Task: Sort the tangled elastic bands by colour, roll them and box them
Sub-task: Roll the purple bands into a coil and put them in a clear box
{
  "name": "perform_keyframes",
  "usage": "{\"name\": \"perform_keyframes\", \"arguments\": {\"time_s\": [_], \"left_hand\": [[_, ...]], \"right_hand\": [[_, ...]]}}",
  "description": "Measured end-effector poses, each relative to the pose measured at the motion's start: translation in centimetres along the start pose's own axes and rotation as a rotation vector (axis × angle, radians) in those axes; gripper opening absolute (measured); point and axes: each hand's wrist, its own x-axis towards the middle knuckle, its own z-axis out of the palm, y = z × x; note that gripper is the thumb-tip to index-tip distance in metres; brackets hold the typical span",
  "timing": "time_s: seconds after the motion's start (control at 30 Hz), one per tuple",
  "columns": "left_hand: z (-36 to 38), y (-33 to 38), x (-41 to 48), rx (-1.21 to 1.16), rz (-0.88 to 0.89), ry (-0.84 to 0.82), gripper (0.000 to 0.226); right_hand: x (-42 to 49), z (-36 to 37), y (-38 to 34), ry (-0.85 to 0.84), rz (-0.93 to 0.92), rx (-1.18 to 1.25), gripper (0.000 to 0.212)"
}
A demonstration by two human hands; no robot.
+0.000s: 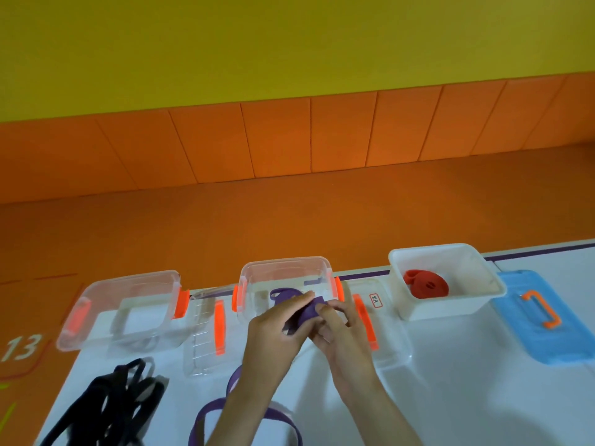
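Observation:
My left hand [273, 329] and my right hand [338, 326] together grip a rolled purple elastic band [309, 312] just in front of the middle clear box [286, 268]. Another purple roll [283, 296] lies inside that box. A loose purple band [244, 420] lies on the white table under my left forearm. Tangled black bands [112, 407] lie at the lower left. The white box [447, 278] at the right holds a rolled red band [426, 284]. The left clear box [125, 307] holds no bands.
Two clear lids with orange handles [206, 336] [367, 320] lie flat beside the boxes. A blue lid with an orange handle [541, 320] lies at the far right. The table [450, 397] ends just behind the boxes, with orange floor and wall beyond.

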Motion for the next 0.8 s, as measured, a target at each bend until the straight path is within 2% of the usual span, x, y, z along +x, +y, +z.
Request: {"name": "perform_keyframes", "arguments": {"time_s": [0.1, 0.2, 0.27, 0.4, 0.5, 0.6, 0.67, 0.8], "left_hand": [[-0.6, 0.2, 0.3, -0.026, -0.049, 0.024, 0.039], [-1.1, 0.4, 0.8, -0.026, -0.06, 0.055, 0.037], [-1.3, 0.7, 1.2, -0.028, -0.063, 0.075, 0.039], [-1.7, 1.0, 1.8, -0.112, -0.094, 0.048, 0.037], [-1.9, 0.8, 2.3, -0.142, -0.152, 0.038, 0.031], [-1.8, 1.1, 2.2, -0.035, -0.092, 0.075, 0.033], [-1.6, 1.3, 2.1, 0.006, -0.046, 0.084, 0.038], [-2.1, 1.1, 2.3, -0.096, -0.105, 0.06, 0.036]], "right_hand": [[0.1, 0.6, 0.2, -0.025, -0.057, -0.075, 0.009], [0.2, 1.6, -0.3, -0.043, -0.156, -0.261, 0.029], [0.5, 1.9, -0.6, -0.028, -0.17, -0.271, 0.037], [1.1, 2.0, -0.9, 0.016, -0.117, -0.135, 0.022], [1.2, 2.1, -0.9, -0.032, -0.09, -0.146, 0.015], [1.5, 2.5, -1.1, -0.094, -0.134, -0.251, 0.027], [1.8, 2.9, -1.2, -0.073, -0.171, -0.34, 0.036], [2.2, 3.0, -1.7, 0.008, -0.141, -0.296, 0.028]]}}
